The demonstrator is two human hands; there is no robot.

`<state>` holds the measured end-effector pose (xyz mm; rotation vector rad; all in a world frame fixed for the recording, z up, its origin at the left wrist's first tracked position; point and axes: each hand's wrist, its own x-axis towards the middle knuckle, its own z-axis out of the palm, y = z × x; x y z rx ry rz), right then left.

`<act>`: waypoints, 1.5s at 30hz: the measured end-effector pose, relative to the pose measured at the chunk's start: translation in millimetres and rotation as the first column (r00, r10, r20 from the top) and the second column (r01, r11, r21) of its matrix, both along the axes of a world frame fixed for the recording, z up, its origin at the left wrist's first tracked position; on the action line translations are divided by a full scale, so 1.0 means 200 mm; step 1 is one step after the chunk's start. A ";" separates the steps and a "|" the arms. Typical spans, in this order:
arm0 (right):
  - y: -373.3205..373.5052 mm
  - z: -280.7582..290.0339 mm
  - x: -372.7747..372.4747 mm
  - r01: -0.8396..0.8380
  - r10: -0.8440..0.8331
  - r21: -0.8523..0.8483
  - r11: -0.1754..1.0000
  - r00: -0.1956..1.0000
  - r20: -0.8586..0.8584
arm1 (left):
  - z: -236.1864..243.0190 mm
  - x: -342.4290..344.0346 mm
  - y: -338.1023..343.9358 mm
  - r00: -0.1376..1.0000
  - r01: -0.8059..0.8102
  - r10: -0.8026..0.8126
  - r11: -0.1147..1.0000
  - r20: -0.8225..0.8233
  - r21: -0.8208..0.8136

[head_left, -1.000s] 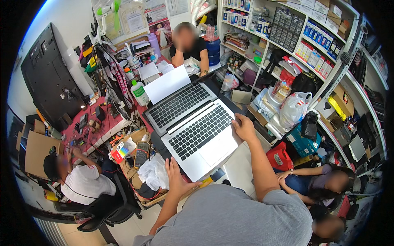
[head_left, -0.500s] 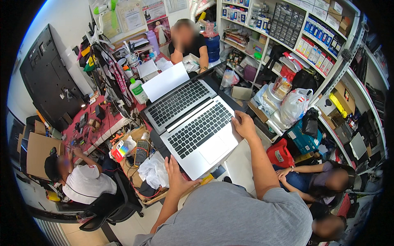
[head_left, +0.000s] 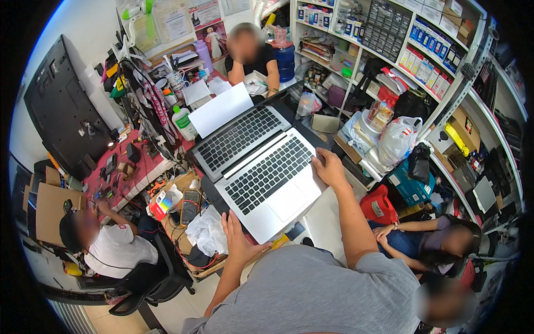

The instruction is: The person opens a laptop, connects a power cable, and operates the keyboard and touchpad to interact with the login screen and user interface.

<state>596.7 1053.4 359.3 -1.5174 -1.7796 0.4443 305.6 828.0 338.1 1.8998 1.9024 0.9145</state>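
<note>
A silver laptop (head_left: 289,203) with black keys lies open in front of me, tilted askew. A second keyboard image (head_left: 239,140) shows beyond its hinge, apparently a reflection in the screen. My left hand (head_left: 240,242) holds the near left corner, its fingers along the left edge and its thumb by the front edge. At the right edge, my right hand (head_left: 329,168) grips the laptop, with fingertips partly hidden beneath it. A blank white panel (head_left: 221,110) stands past the keyboard image; I cannot tell whether it is paper or part of the reflection.
Left of the laptop lie a multimeter (head_left: 191,206) and a crumpled white plastic bag (head_left: 207,229). A green-labelled bottle (head_left: 183,122) stands behind. People sit at the left, far side and right. Packed shelves (head_left: 389,61) line the right, with bags and boxes below them.
My hands and the laptop keep nearly the same place, while the view shifts slightly. The head of the person at the lower right has moved a little.
</note>
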 end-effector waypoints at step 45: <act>0.01 0.00 -0.04 0.027 -0.028 0.055 0.998 0.999 0.030 | -0.05 -0.04 -0.01 1.000 0.018 -0.018 1.000 -0.013 0.008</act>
